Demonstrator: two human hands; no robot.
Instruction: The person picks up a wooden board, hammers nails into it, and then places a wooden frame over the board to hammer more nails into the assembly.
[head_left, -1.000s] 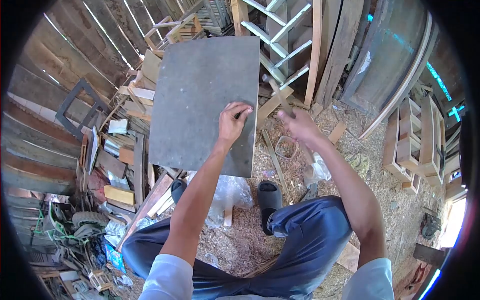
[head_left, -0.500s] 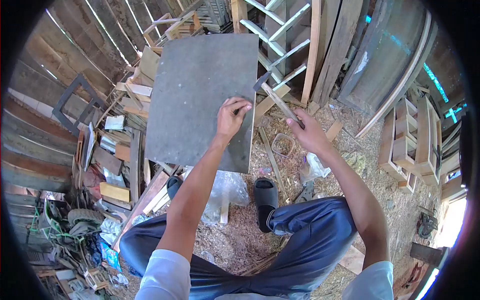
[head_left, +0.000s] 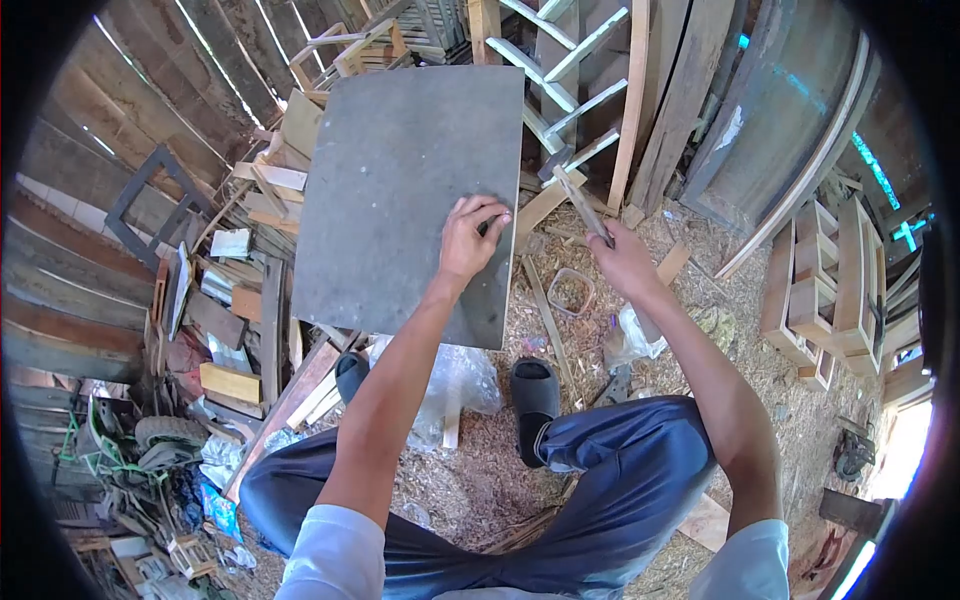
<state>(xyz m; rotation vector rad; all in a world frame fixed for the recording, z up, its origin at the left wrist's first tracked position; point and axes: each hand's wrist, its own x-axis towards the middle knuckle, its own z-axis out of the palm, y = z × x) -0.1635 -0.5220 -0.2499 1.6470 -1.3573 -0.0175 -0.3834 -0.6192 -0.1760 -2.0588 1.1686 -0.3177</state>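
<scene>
A dark grey flat board [head_left: 385, 180] lies in front of me. My left hand [head_left: 468, 240] rests near its right edge, thumb and fingertips pinched together; what they hold, if anything, is too small to make out. My right hand [head_left: 626, 262] is closed around the wooden handle of a hammer [head_left: 583, 205], out to the right of the board. The hammer's dark metal head points away from me, apart from the board's edge.
Wood shavings cover the floor, with a clear plastic tub [head_left: 570, 292] and plastic bag [head_left: 455, 390] on it. Scrap wood [head_left: 232, 340] is piled at left. A slatted wooden frame [head_left: 590, 60] leans behind the board, and wooden box frames [head_left: 820, 280] stand at right.
The hammer has swung a little right and toward me, its head now farther from the board's edge. My left hand keeps its pinch at nearly the same spot.
</scene>
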